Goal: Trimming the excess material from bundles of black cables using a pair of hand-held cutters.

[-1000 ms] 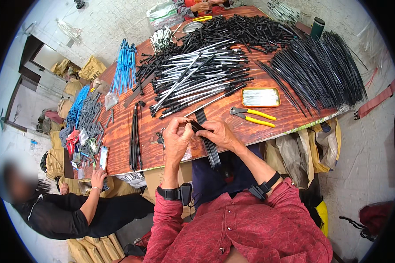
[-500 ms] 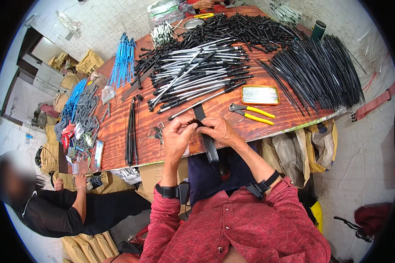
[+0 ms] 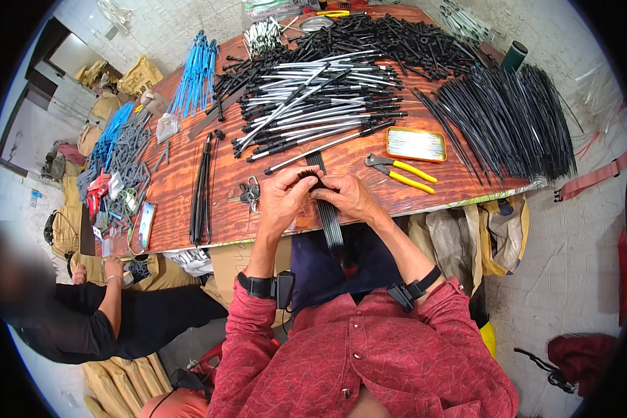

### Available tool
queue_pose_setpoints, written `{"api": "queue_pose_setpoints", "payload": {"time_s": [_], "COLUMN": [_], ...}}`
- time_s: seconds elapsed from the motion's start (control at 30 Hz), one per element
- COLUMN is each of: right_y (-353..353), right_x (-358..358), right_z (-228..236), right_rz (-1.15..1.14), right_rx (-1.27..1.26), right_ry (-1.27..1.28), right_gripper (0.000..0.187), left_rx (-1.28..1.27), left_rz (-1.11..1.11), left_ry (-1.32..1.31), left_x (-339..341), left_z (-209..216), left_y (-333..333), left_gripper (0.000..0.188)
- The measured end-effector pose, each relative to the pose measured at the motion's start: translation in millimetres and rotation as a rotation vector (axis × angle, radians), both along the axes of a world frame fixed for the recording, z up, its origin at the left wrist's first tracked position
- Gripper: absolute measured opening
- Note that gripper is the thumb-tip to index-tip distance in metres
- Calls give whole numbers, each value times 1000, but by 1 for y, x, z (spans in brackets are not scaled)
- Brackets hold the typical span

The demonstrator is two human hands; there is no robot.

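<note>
Both my hands meet over the table's near edge, fingertips almost touching. My left hand (image 3: 283,198) pinches one end of a small black strip (image 3: 309,173) with a comb-like row of teeth; its exact kind is too small to tell. The other end is between thumb and fingers of my right hand (image 3: 348,197). Beneath them lies a flat row of thin dark rods (image 3: 329,226), sticking out past the edge toward me. Left of my hands are keys or small scissors (image 3: 248,191). To the right lie cutting pliers with yellow handles (image 3: 404,174).
Beyond my hands is a pile of silver-and-black rods (image 3: 313,104). Long black strands (image 3: 512,122) lie right, near a yellow-rimmed tin (image 3: 390,145) of thin pins. Blue rods (image 3: 195,76), grey parts (image 3: 129,153) and a phone (image 3: 143,224) lie left. A co-worker (image 3: 70,320) sits at left.
My hands keep the black strip pinched in nearly the same place, with slight finger shifts. The whole view has tilted a little, and the co-worker appears farther left.
</note>
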State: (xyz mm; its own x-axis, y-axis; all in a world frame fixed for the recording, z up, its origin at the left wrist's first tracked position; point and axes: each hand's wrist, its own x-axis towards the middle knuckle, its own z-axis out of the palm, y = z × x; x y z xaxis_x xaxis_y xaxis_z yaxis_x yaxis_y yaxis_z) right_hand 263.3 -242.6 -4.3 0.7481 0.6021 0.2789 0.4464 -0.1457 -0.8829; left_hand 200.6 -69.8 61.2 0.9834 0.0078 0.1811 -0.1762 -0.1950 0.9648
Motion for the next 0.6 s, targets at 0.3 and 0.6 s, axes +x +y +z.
{"api": "queue_pose_setpoints", "payload": {"time_s": [0.3, 0.6], "right_y": [1, -3], "right_x": [-3, -4], "right_z": [-5, 9], "right_rz": [5, -12], "right_rx": [80, -30], "right_ry": [45, 125], "right_gripper": [23, 25], "left_rx": [-55, 3], "left_rz": [-30, 50], "left_ry": [10, 21], "left_x": [-2, -6], "left_z": [-7, -10], "left_y": [3, -3], "left_gripper": [25, 25]}}
